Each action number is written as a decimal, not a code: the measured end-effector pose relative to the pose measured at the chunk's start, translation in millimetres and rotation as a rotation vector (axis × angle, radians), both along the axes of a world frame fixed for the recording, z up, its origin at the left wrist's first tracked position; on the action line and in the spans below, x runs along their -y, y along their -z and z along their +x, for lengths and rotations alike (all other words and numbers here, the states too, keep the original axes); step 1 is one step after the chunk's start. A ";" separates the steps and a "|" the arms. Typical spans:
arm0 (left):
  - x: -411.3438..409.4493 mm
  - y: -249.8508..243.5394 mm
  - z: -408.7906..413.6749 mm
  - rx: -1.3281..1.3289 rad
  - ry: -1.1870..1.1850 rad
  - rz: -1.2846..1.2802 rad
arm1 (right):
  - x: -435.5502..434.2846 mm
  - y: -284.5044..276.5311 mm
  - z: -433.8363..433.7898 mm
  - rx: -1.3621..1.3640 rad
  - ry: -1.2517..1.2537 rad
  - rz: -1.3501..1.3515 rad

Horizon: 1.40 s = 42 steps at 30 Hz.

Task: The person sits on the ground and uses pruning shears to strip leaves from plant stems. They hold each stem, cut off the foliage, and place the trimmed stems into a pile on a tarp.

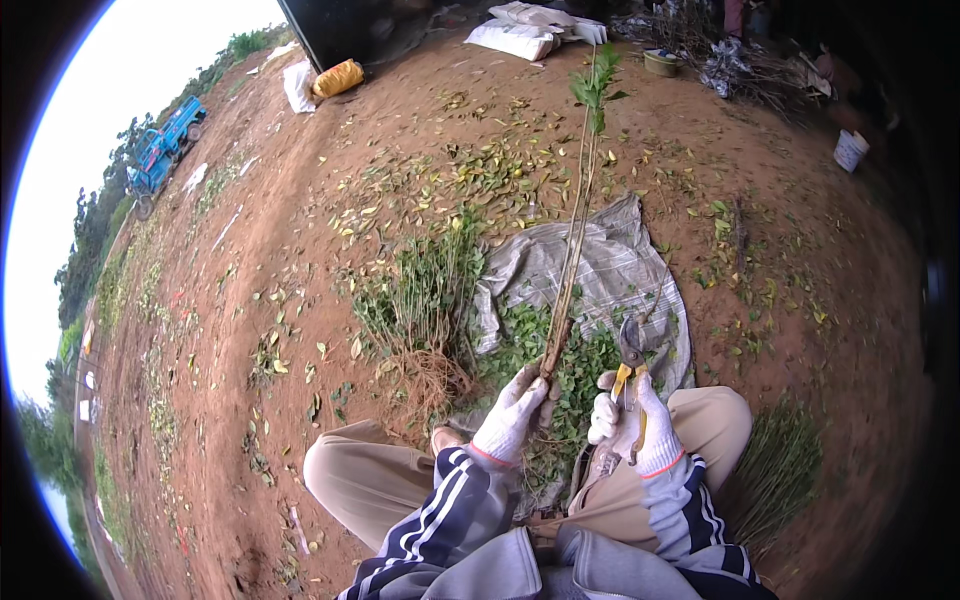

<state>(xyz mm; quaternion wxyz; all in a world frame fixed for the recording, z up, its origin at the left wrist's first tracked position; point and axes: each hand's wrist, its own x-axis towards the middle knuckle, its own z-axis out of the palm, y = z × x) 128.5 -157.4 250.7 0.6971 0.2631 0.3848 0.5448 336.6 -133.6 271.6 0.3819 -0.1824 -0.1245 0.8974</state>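
My left hand (pixel 512 412), in a white knit glove, grips the lower end of a long thin woody plant stem (pixel 574 247). The stem points away from me and bears green leaves (pixel 596 86) near its far end. Pruning shears (pixel 628 367) with yellow handles sit in my gloved right hand (pixel 637 424), their blades pointing away from me. The blades stand apart from the stem. Cut green leaves and sprigs (pixel 581 375) lie below both hands, partly on a grey woven plastic sheet (pixel 622 262).
A bundle of leafy seedlings (pixel 427 292) with bare roots (pixel 424 382) lies left of the sheet. Another green bundle (pixel 780 465) is beside my right knee. White sacks (pixel 517 37), a yellow sack (pixel 338 79), a bucket (pixel 850 150) and a blue three-wheeled truck (pixel 163 150) stand farther off.
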 end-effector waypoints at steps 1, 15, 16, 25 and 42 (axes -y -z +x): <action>0.1 0.5 -0.1 -0.006 0.007 -0.004 | -2.9 2.8 1.7 0.169 -0.001 0.182; -0.4 9.3 14.4 -0.188 -0.277 0.127 | 11.2 -5.6 -19.0 0.164 -0.422 0.045; 0.0 4.5 15.6 -0.188 -0.280 0.120 | 11.3 3.8 -17.8 0.065 -0.437 -0.001; 3.6 26.8 30.9 -0.008 -0.384 0.120 | 30.1 9.7 -37.2 -0.095 -0.293 -0.129; 1.0 49.6 31.7 -0.268 -0.456 0.197 | 49.3 -15.0 -54.1 -0.742 -0.101 -0.553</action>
